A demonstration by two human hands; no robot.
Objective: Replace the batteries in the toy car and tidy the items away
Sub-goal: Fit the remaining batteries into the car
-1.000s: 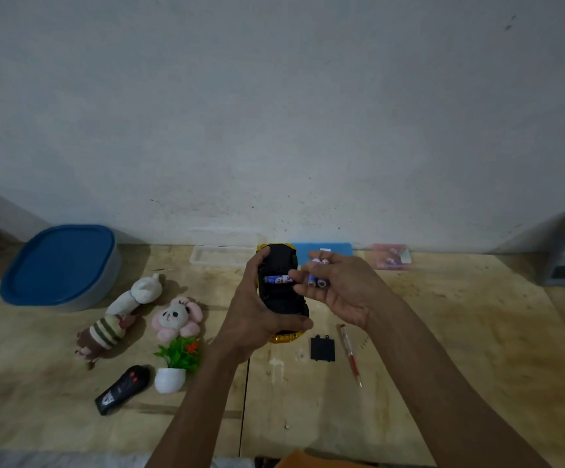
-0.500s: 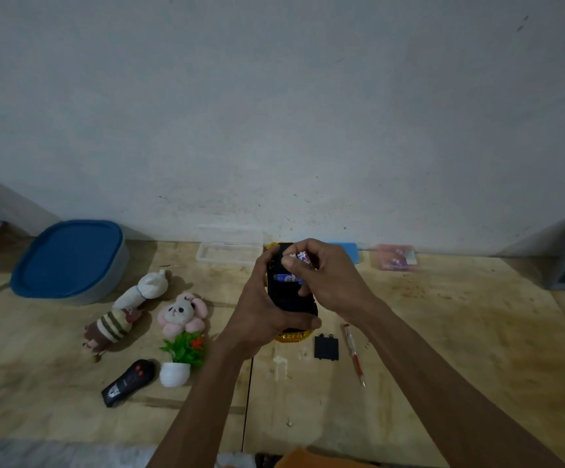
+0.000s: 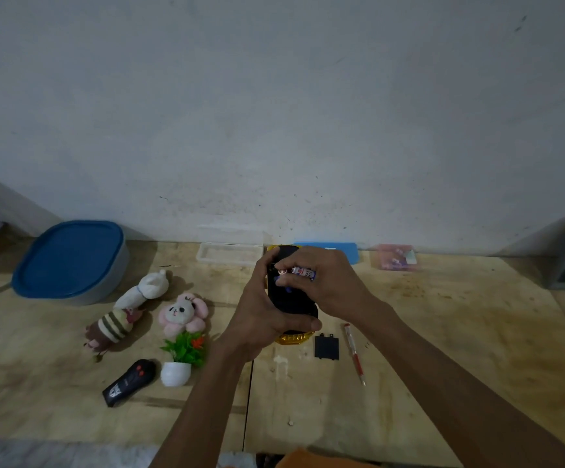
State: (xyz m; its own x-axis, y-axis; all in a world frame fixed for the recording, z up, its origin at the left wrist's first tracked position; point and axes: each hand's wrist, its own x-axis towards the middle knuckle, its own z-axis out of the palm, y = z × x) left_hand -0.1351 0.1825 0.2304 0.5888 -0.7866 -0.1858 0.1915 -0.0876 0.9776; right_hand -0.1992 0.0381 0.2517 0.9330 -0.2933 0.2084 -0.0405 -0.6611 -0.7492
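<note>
My left hand (image 3: 260, 319) holds the yellow toy car (image 3: 291, 300) upside down above the table, its black underside facing me. My right hand (image 3: 325, 285) lies over the car's far end with a white and blue battery (image 3: 303, 272) pinched in its fingers at the battery bay. A bit of blue shows in the bay under my fingers. The black battery cover (image 3: 326, 346) lies on the table just below the car, with a red and white screwdriver (image 3: 354, 353) beside it on the right.
A black remote (image 3: 129, 382), small potted plant (image 3: 181, 358), pink plush (image 3: 182, 314) and striped plush (image 3: 124, 314) lie left. A blue-lidded tub (image 3: 70, 260) is far left. By the wall are a clear tray (image 3: 228, 253), blue lid (image 3: 338, 248) and pink box (image 3: 394, 260).
My right hand came in from beside the car and now presses the battery against the bay at the car's far end. The left hand keeps its hold on the car.
</note>
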